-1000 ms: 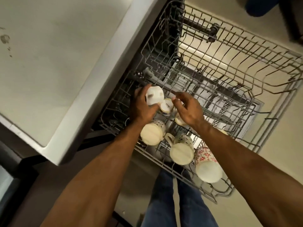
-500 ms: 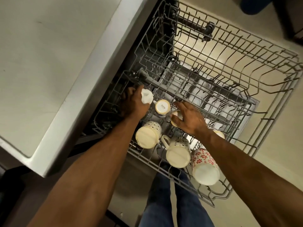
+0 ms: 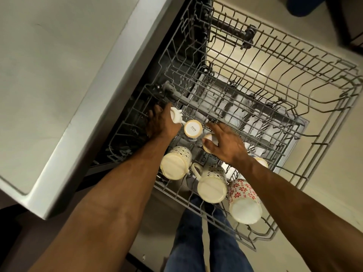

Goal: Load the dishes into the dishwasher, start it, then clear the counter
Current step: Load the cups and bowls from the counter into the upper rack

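The grey wire upper rack (image 3: 294, 79) of the dishwasher is pulled out below me. Several cups stand upside down in its near left part: two cream patterned mugs (image 3: 175, 162) (image 3: 212, 186), a red-flowered mug (image 3: 244, 203) and a small cup marked SISTA (image 3: 193, 128). My left hand (image 3: 160, 122) grips a small white cup (image 3: 175, 115) low in the rack, beside the SISTA cup. My right hand (image 3: 225, 143) rests with spread fingers on another small cream cup (image 3: 208, 143), mostly covering it. A further cup rim (image 3: 261, 161) peeks out behind my right wrist.
The pale counter (image 3: 59, 75) runs along the left, its edge overhanging the rack's left side. The far and right parts of the rack hold no dishes. Beige floor (image 3: 334, 183) lies to the right. My jeans-clad legs (image 3: 196, 242) stand below the rack's front.
My left hand has lowered the white cup leftward and down into the rack. My right hand let go of the SISTA cup and settled flat on the cream cup beside it.
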Motion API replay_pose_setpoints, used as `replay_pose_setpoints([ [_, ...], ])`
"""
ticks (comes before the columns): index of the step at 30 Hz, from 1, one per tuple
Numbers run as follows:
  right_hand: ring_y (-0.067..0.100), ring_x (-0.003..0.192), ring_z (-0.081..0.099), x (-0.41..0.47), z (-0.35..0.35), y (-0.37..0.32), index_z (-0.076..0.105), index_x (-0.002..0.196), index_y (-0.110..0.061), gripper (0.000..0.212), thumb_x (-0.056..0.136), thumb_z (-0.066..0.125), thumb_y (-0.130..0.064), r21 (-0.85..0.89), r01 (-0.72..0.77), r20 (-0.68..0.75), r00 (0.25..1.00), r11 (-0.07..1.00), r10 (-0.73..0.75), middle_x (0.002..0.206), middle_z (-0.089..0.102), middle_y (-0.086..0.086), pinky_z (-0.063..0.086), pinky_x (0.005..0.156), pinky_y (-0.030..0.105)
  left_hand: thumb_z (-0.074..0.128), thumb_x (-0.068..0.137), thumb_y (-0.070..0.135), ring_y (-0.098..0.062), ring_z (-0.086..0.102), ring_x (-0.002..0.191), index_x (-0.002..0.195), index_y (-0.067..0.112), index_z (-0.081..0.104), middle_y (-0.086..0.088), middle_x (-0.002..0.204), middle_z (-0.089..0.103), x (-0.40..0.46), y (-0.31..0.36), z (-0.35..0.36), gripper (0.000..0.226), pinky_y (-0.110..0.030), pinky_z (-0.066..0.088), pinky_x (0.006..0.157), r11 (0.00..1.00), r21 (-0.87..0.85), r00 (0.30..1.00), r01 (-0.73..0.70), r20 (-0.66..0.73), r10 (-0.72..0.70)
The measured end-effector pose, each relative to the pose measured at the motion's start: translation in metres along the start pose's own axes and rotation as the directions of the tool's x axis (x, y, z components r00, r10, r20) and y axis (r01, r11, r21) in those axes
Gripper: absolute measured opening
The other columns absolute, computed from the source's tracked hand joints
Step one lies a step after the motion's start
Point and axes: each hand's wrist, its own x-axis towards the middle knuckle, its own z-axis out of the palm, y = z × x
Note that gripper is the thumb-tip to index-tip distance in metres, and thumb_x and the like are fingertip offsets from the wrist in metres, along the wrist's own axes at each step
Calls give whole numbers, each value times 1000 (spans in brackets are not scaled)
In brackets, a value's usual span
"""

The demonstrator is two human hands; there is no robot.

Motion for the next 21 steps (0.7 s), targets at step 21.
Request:
replay_pose_setpoints([
  [21,26,119,50,-2,-5,-5,33,146,-21,61,97,42,-56,-16,-41,2,999,999,41,130,53,8,43,93,37,62,87,49,-30,31,139,153,18,21,-10,155,28,-13,-7,10,84,-45,30,108,993,-116,999,-12,-50,6],
])
